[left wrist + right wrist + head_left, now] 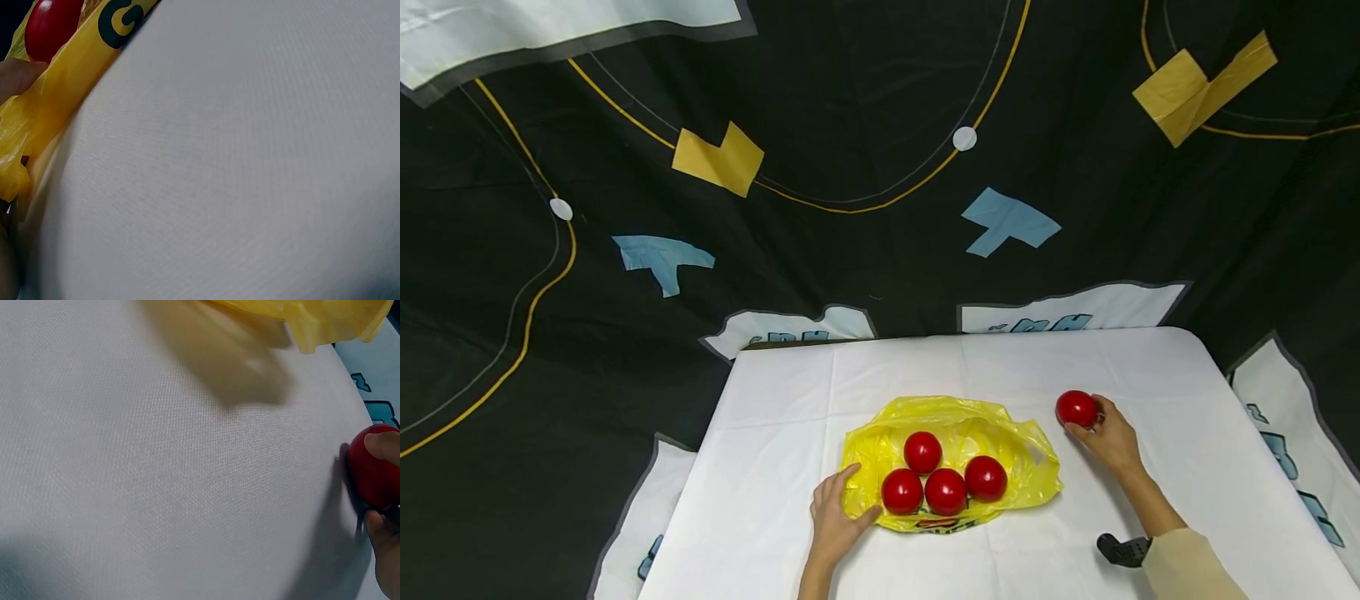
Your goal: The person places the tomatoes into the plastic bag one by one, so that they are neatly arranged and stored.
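Observation:
A yellow plastic bag (1033, 467) lies spread on the white table, with several glossy red balls (922, 452) grouped on it. My left hand (837, 517) grips the bag's left edge, thumb toward the front and fingers farther back. In the left wrist view the thumb (22, 78) lies over the yellow plastic beside a red ball (53, 28). Off to the right of the bag, my right hand (1108, 437) holds another red ball (1076, 409) between thumb and fingers. The right wrist view shows this ball (375, 469) at the right edge, close to the white surface.
A white cloth covers the table (775, 400). Behind it hangs a dark curtain (850, 267) with yellow and blue patches. A black strap-like piece (1123, 550) sticks out beside the right sleeve (1187, 567).

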A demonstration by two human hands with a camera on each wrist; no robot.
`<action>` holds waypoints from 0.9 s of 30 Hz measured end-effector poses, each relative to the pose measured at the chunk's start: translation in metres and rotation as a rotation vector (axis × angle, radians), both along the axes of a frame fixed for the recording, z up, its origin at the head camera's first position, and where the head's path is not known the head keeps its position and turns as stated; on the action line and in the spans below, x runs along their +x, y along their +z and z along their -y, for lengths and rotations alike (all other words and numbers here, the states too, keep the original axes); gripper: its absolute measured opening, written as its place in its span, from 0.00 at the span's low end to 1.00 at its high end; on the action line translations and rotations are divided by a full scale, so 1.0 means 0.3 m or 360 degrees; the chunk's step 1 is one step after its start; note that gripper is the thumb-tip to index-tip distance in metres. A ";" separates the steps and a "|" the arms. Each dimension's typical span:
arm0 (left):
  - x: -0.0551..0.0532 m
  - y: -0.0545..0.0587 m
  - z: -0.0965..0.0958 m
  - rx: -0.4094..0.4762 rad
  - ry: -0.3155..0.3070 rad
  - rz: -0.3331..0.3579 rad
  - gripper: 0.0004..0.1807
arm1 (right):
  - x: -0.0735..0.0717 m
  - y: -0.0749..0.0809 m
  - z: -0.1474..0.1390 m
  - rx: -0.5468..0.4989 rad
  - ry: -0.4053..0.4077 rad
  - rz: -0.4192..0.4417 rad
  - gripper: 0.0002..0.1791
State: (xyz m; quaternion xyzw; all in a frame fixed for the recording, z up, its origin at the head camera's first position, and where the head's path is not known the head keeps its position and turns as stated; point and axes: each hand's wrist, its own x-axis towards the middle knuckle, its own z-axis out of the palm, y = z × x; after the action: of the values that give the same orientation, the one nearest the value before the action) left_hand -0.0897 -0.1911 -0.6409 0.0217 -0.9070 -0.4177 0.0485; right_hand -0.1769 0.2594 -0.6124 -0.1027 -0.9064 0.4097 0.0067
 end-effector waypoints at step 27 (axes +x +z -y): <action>-0.001 -0.012 0.007 -0.0008 -0.0031 -0.0061 0.40 | 0.038 -0.013 0.000 0.0007 -0.0022 0.0008 0.42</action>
State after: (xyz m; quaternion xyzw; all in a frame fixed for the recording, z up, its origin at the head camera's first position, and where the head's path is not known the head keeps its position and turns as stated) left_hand -0.0901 -0.1932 -0.6445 0.0048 -0.9071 -0.4163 0.0617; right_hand -0.1654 0.2595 -0.6163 -0.1100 -0.9066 0.4074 0.0076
